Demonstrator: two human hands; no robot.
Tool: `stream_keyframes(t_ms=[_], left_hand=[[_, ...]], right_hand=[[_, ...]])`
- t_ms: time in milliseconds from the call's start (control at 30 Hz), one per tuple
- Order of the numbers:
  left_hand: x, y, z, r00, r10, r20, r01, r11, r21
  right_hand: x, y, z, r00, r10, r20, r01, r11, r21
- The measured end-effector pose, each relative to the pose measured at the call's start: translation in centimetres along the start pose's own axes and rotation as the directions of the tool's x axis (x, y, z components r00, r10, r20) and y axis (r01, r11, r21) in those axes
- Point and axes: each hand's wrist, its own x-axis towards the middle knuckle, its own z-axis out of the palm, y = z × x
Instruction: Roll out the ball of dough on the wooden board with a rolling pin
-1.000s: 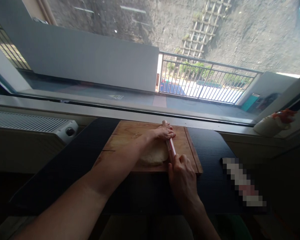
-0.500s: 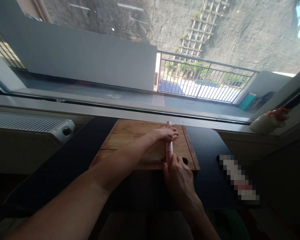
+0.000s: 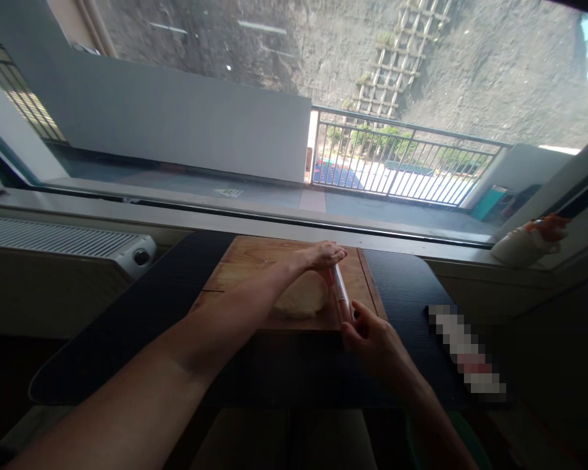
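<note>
A rolling pin (image 3: 342, 292) slants over the right part of a wooden cutting board (image 3: 247, 251). My left hand (image 3: 327, 254) is closed round its far end, hiding that end. My right hand (image 3: 372, 329) grips the near end at the board's front edge, thumb and fingers around it. Just left of the pin, a pale flattened round of dough (image 3: 304, 297) lies on the board, partly covered by my left forearm.
The board rests on a dark table (image 3: 406, 287) against the window sill. A radiator (image 3: 63, 241) stands at left. A blurred-out item (image 3: 465, 352) lies at the table's right, and a pale pot (image 3: 522, 247) sits on the sill.
The near end of the rolling pin has swung right with my right hand, so the pin now slants. My left hand has gone from lying over the pin to curling round it. More dough shows.
</note>
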Motion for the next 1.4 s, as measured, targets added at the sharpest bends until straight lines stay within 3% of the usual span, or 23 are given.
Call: stream_keyframes(t_ms=[100, 167, 267, 400, 467, 600, 767, 867, 967, 1133, 1233, 1400], left_hand=[[0.9, -0.7, -0.8, 0.999, 0.031, 0.035, -0.030, 0.999, -0.030], [-0.5, -0.9, -1.4, 0.998, 0.059, -0.020, -0.060, 0.997, -0.048], [-4.8, -0.4, -2.0, 0.984, 0.110, -0.143, -0.118, 0.992, -0.053], [-10.9, 1.2, 0.0, 0.995, 0.070, -0.073, -0.069, 0.998, 0.006], [-13.0, 1.8, 1.7, 0.996, 0.016, -0.089, -0.012, 0.999, 0.047], [-15.3, 1.9, 3.9, 0.964, -0.133, -0.229, 0.144, 0.989, 0.034], [-16.6, 2.1, 4.0, 0.942, -0.213, -0.260, 0.223, 0.975, 0.012], [-17.1, 2.6, 4.1, 0.940, -0.224, -0.257, 0.236, 0.972, 0.016], [-17.1, 2.8, 4.5, 0.935, -0.234, -0.268, 0.249, 0.968, 0.024], [-16.9, 2.8, 4.5, 0.925, -0.278, -0.260, 0.296, 0.955, 0.033], [-17.3, 3.0, 4.4, 0.930, -0.264, -0.257, 0.282, 0.959, 0.033], [-17.1, 2.6, 4.6, 0.911, -0.289, -0.295, 0.321, 0.945, 0.066]], right_hand=[[-0.4, 1.8, -3.2, 0.989, -0.043, 0.142, -0.009, 0.939, 0.343], [-0.5, 2.2, -5.1, 0.966, -0.108, 0.234, 0.000, 0.908, 0.420], [0.2, 2.2, -7.0, 0.923, -0.179, 0.340, 0.065, 0.945, 0.322], [2.1, 3.3, -7.0, 0.923, -0.267, 0.276, 0.242, 0.962, 0.123], [3.1, 4.3, -6.4, 0.919, -0.296, 0.259, 0.291, 0.955, 0.058], [4.5, 5.2, -5.3, 0.919, -0.299, 0.256, 0.324, 0.944, -0.063], [5.6, 3.6, -4.9, 0.907, -0.373, 0.194, 0.410, 0.888, -0.209], [5.3, 2.9, -5.2, 0.890, -0.377, 0.255, 0.438, 0.863, -0.253], [5.3, 2.8, -5.3, 0.885, -0.350, 0.306, 0.435, 0.857, -0.277], [6.0, 2.9, -4.7, 0.886, -0.403, 0.228, 0.456, 0.845, -0.278], [5.9, 2.8, -4.6, 0.866, -0.406, 0.292, 0.483, 0.829, -0.281], [6.0, 2.3, -4.4, 0.896, -0.367, 0.249, 0.431, 0.854, -0.292]])
